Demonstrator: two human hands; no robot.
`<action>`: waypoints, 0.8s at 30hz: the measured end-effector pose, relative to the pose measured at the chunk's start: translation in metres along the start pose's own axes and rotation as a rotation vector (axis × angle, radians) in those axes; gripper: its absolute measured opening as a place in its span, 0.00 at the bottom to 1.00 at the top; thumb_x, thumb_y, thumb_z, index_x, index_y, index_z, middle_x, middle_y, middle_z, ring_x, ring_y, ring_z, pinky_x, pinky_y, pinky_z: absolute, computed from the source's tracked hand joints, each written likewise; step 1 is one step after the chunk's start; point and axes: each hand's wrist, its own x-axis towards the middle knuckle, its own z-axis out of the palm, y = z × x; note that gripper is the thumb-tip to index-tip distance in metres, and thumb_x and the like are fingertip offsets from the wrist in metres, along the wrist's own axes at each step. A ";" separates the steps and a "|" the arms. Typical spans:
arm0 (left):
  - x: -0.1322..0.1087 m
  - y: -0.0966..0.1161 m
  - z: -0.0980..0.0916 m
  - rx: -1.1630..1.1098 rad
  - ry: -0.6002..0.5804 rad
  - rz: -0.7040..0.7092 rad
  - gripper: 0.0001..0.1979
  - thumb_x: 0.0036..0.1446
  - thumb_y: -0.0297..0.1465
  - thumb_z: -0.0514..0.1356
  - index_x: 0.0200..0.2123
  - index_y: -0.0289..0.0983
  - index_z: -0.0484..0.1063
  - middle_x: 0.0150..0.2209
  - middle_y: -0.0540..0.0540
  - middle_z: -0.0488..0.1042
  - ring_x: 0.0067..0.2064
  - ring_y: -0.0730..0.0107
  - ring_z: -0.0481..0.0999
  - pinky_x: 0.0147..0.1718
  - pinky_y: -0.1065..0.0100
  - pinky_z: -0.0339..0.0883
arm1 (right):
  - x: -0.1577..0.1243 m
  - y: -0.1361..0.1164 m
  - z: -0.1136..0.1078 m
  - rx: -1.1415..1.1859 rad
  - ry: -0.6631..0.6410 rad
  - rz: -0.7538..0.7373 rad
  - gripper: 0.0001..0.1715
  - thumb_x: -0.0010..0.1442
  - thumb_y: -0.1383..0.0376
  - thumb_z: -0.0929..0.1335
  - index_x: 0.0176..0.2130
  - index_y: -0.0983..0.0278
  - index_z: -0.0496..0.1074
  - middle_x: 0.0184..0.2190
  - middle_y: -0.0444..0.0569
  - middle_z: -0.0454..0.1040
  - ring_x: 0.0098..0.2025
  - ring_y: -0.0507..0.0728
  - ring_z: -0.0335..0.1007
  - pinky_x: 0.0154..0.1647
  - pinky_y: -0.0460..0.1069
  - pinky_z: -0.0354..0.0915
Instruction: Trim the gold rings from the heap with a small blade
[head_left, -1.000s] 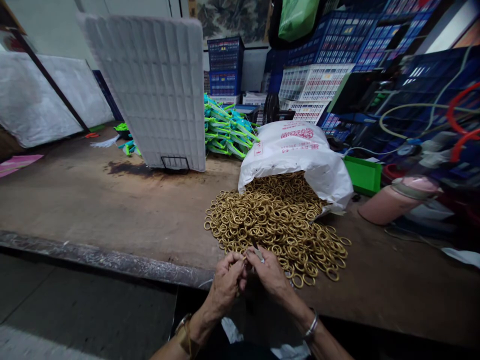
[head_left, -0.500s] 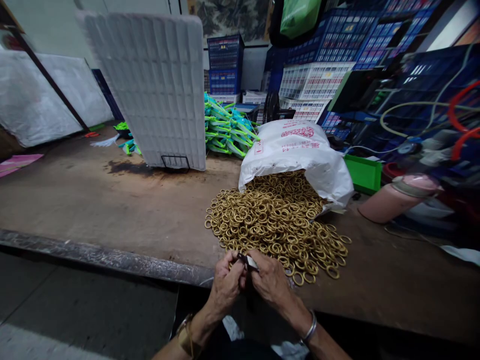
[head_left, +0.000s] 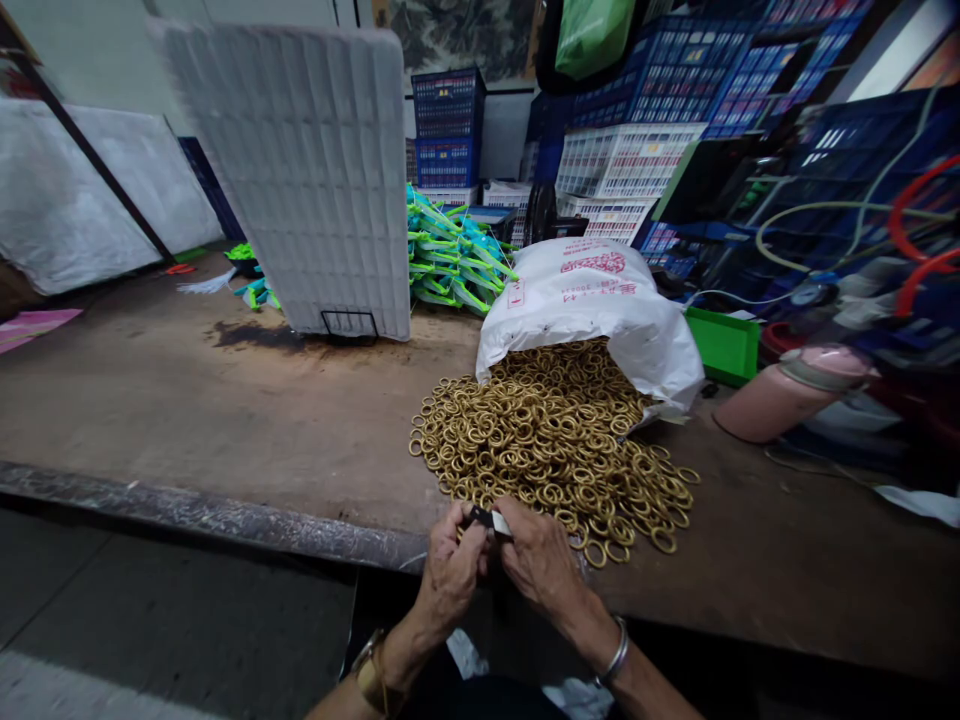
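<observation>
Both hands meet at the table's front edge, just before a heap of gold-coloured rings (head_left: 525,440). My right hand (head_left: 546,562) is closed on a small flat blade (head_left: 484,517), dark at its left end and pale near my fingers. The blade points left across the fingertips of my left hand (head_left: 452,568). Those fingers are pinched together, and a sliver of gold shows at them, seemingly a ring mostly hidden by the fingers. The rings spill from the open mouth of a white sack (head_left: 585,290) with red print, lying on its side.
A tall white ribbed panel (head_left: 300,180) stands on the brown table (head_left: 225,420). Behind it lie green and blue plastic pieces (head_left: 454,255). To the right are a green tray (head_left: 724,345) and a pink bottle (head_left: 787,395). Blue crates (head_left: 448,130) are stacked at the back.
The dark part of the blade has tilted slightly and shows more plainly between my fingertips. Both hands stay in nearly the same place, and the heap looks the same.
</observation>
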 end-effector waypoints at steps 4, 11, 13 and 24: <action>0.001 -0.006 -0.002 -0.035 0.003 -0.002 0.10 0.52 0.37 0.54 0.26 0.37 0.59 0.18 0.57 0.57 0.18 0.81 0.54 0.17 0.77 0.51 | -0.001 0.000 0.003 -0.020 0.001 0.004 0.12 0.47 0.76 0.58 0.29 0.62 0.63 0.25 0.46 0.72 0.26 0.52 0.65 0.26 0.46 0.47; -0.013 0.005 -0.001 -0.041 -0.030 0.039 0.14 0.53 0.39 0.55 0.23 0.36 0.59 0.17 0.56 0.58 0.17 0.82 0.56 0.17 0.77 0.51 | 0.001 0.011 0.004 -0.080 -0.136 0.053 0.12 0.50 0.75 0.58 0.32 0.63 0.64 0.23 0.46 0.71 0.24 0.53 0.64 0.25 0.47 0.45; -0.018 0.010 0.000 -0.097 -0.103 0.010 0.14 0.53 0.40 0.56 0.24 0.36 0.59 0.17 0.56 0.60 0.17 0.83 0.57 0.17 0.77 0.51 | 0.003 0.017 0.005 -0.075 -0.142 0.077 0.11 0.51 0.74 0.58 0.31 0.63 0.64 0.22 0.45 0.71 0.23 0.52 0.63 0.24 0.47 0.44; -0.009 0.005 -0.014 -0.511 -0.106 -0.274 0.13 0.50 0.39 0.58 0.27 0.35 0.61 0.25 0.51 0.69 0.14 0.86 0.55 0.12 0.78 0.43 | 0.036 0.019 0.014 -0.203 0.038 0.159 0.13 0.53 0.73 0.60 0.38 0.63 0.67 0.28 0.47 0.75 0.28 0.53 0.69 0.25 0.47 0.48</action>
